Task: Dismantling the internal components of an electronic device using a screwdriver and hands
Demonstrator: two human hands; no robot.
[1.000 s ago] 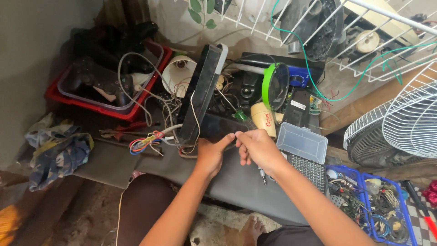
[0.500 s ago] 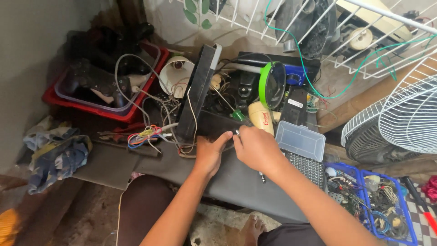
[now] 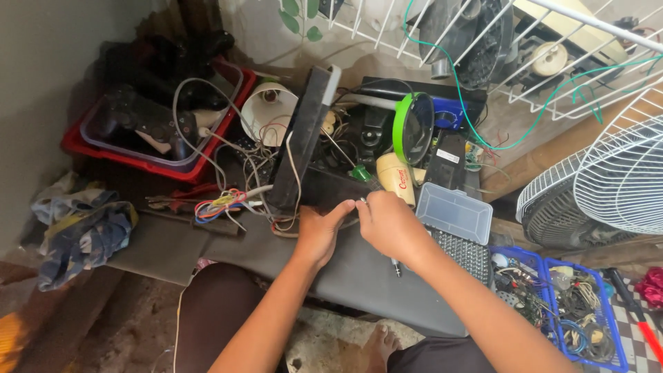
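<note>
My left hand grips the near edge of a flat black casing that lies on a grey mat. My right hand is beside it, its fingertips pinched at the same edge next to my left thumb. A thin screwdriver is tucked in the right palm, its tip poking out below the hand. A long black panel leans upright from the casing, with loose wires hanging along it. A bunch of coloured wires lies to the left.
A red tray with a clear tub and a game controller stands at the back left. Nearby are a green ring, a beige can, a clear box lid, blue baskets, a white fan and a cloth.
Both hands have stayed at the casing's near edge. My right hand has closed in on the left until the fingertips meet. The view has shifted slightly.
</note>
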